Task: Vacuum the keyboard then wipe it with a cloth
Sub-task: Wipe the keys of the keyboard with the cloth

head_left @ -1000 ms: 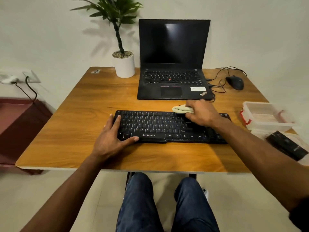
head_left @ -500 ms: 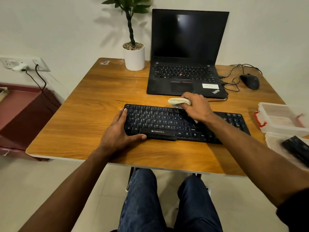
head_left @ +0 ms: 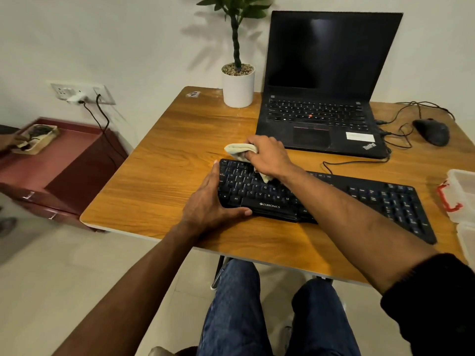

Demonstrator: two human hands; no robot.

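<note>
A black keyboard (head_left: 359,199) lies across the front of the wooden table (head_left: 164,176). My right hand (head_left: 268,156) grips a pale bunched cloth (head_left: 237,149) and presses it onto the keys at the keyboard's upper left corner. My left hand (head_left: 209,202) rests flat against the keyboard's left end, fingers straight along the side and thumb along the front edge. My right forearm crosses over the middle of the keyboard and hides some keys.
An open black laptop (head_left: 321,98) stands behind the keyboard, with a white potted plant (head_left: 238,86) to its left and a black mouse (head_left: 433,131) with cables to its right. A clear plastic box (head_left: 460,194) sits at the right edge. A red cabinet (head_left: 59,160) stands left.
My right hand has slid the cloth leftward along the keyboard's top row to its left corner. The head view has swung left; my left hand stays on the keyboard's left end.
</note>
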